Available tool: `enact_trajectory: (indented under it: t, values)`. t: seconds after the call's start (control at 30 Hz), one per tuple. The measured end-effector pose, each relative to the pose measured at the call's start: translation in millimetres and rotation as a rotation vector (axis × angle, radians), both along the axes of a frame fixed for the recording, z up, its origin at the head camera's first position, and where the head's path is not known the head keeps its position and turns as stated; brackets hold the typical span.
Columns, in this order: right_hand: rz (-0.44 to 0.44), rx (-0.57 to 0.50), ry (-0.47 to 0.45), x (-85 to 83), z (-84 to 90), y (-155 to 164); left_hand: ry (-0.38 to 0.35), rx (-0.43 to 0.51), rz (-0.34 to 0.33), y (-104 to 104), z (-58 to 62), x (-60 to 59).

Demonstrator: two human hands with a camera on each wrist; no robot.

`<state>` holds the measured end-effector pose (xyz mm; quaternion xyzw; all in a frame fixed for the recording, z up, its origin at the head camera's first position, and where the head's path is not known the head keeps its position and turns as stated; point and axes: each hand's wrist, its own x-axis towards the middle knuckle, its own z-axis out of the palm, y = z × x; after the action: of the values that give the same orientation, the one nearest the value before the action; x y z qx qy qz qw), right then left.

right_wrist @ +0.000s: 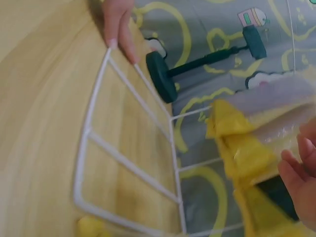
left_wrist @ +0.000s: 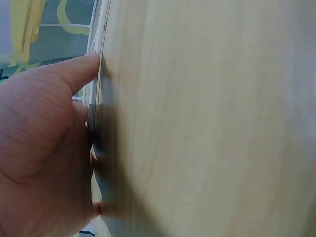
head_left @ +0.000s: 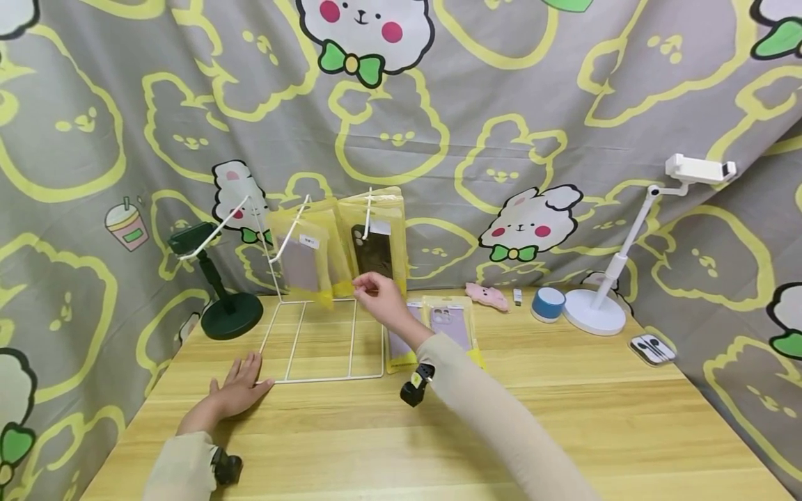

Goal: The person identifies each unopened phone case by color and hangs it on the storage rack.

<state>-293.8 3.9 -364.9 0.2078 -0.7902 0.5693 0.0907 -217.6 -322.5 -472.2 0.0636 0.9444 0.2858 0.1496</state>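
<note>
Backdrop: grey cloth (head_left: 501, 83) with yellow bunny outlines and cartoon bears hangs behind and on both sides of my wooden table (head_left: 564, 431).
Rack: white wire rack (head_left: 326, 348) stands at the middle-left of the table, flat base frame on the wood, pegs sticking up and forward.
Packs on rack: yellow phone case packs (head_left: 341, 243) hang from the pegs; one shows a dark case, another a pale one.
Right hand: my right hand (head_left: 379, 296) reaches to the bottom edge of the hanging packs, fingers curled in toward the yellow plastic; in the right wrist view the fingertips (right_wrist: 296, 170) sit just beside the pack's lower corner, and I cannot tell if they actually pinch it.
Left hand: my left hand (head_left: 241, 390) lies flat and relaxed on the table, fingers straight, touching the rack's front-left corner; the left wrist view shows the thumb against the white wire.
Loose packs: two more yellow packs (head_left: 438, 327) lie on the table just right of the rack, partly behind my right forearm.
Left side: dark green phone stand (head_left: 225, 306) near the rack's back-left.
Right side: pink toy (head_left: 487, 296), blue round speaker (head_left: 548, 304), white phone stand (head_left: 620, 271), earphones case (head_left: 653, 348) near the right edge.
</note>
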Motion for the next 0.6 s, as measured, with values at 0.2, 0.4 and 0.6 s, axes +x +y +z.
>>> enact_trajectory:
  t: [0.2, 0.4, 0.6]
  values:
    - [0.014, -0.006, -0.036, 6.0, -34.3, 45.8, 0.011, -0.013, -0.015, -7.7, -14.6, -7.4]
    - [-0.098, 0.042, -0.066, 8.9, -62.3, 107.6, 0.012, -0.026, -0.020, -7.0, -12.2, -7.0]
    - [-0.301, 0.208, -0.171, 13.9, -81.1, 162.5, -0.010, -0.012, -0.017, -3.8, -3.4, -3.5]
